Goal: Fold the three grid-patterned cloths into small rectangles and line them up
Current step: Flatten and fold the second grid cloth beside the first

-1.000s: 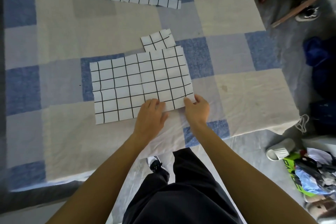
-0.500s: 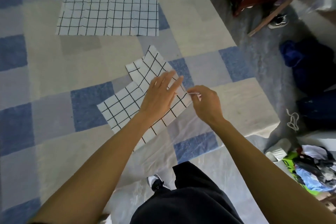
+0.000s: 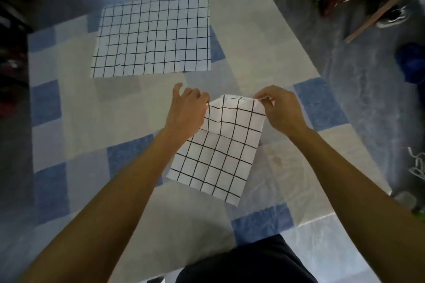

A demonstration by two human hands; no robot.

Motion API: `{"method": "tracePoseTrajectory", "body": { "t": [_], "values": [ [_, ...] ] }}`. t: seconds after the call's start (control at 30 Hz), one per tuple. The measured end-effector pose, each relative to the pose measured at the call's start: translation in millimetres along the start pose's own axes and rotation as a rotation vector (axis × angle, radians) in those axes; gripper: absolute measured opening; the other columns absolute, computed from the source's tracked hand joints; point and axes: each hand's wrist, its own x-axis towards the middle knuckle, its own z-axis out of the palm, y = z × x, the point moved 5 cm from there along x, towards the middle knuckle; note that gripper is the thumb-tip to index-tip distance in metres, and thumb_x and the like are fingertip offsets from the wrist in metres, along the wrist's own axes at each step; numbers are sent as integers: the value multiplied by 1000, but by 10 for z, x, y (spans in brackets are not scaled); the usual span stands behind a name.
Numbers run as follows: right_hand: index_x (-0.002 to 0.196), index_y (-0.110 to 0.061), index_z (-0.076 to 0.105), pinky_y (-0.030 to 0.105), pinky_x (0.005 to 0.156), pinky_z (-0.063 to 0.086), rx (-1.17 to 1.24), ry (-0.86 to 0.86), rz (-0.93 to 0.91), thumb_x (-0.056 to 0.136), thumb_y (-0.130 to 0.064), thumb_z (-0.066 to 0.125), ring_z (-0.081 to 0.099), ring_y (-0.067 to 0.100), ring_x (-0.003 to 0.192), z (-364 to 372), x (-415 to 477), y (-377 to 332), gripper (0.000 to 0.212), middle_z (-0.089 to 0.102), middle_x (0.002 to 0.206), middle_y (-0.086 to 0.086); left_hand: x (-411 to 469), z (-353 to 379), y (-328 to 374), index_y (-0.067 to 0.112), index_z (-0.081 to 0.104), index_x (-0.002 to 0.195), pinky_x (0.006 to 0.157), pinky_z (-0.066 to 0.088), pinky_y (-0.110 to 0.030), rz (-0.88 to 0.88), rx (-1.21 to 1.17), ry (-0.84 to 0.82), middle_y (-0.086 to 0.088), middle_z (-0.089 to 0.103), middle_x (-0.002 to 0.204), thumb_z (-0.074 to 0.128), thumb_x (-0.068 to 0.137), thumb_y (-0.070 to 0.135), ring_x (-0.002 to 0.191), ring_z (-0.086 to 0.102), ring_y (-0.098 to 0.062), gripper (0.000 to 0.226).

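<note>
The folded cloth [image 3: 220, 151] sits just past the middle of the table [image 3: 115, 122], toward 4 o'clock, its long side running from 12 to 6 with a slight slant. The left hand [image 3: 188, 110] pinches its corner at 11 o'clock and the right hand [image 3: 280, 110] pinches the corner at 1 o'clock, thumb against fingertip, so both grips are narrow and closed on fabric. The far edge between them bows upward and a crease crosses the piece just below it. Whether the near end lies flat on the table or hangs a little above it, I cannot tell.

A second cloth, the open cloth [image 3: 151, 34], lies spread flat at 11 o'clock, well apart from the hands. A third is not visible.

The fabric looks thin, light and limp. It will likely sag wherever it is unsupported, and its layers may slide apart unless both are caught in each pinch. The two far corners seem the right hold for bringing that edge toward 6 o'clock. A palm pressed along the fold should set the crease.
</note>
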Motion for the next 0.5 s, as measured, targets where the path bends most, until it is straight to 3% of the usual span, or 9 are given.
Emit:
{"method": "tracePoseTrajectory", "body": {
  "t": [0.13, 0.2, 0.5],
  "values": [
    [106, -15, 68, 13, 78, 41, 72, 48, -16, 92, -11, 57, 59, 8, 88, 50, 312, -39, 18, 68, 100, -4, 101, -25, -337, 12, 64, 103, 105, 22, -45, -116, -52, 70, -10, 65, 96, 52, 94, 21, 93, 59, -29, 18],
    [114, -17, 64, 15, 78, 41, 80, 97, -9, 94, -18, 56, 56, 4, 88, 63, 411, -85, 21, 64, 99, -8, 138, -57, -472, 9, 65, 103, 101, 28, -44, -170, -85, 122, -12, 66, 95, 51, 95, 21, 88, 59, -30, 20],
    [92, -13, 64, 25, 75, 45, 57, 126, -86, 84, -15, 58, 57, 14, 83, 109, 213, -142, 10, 66, 90, 0, -84, -40, -572, 7, 67, 98, 88, 39, -41, -184, -212, 166, -12, 66, 89, 55, 92, 18, 78, 59, -30, 17]
  ]
}}
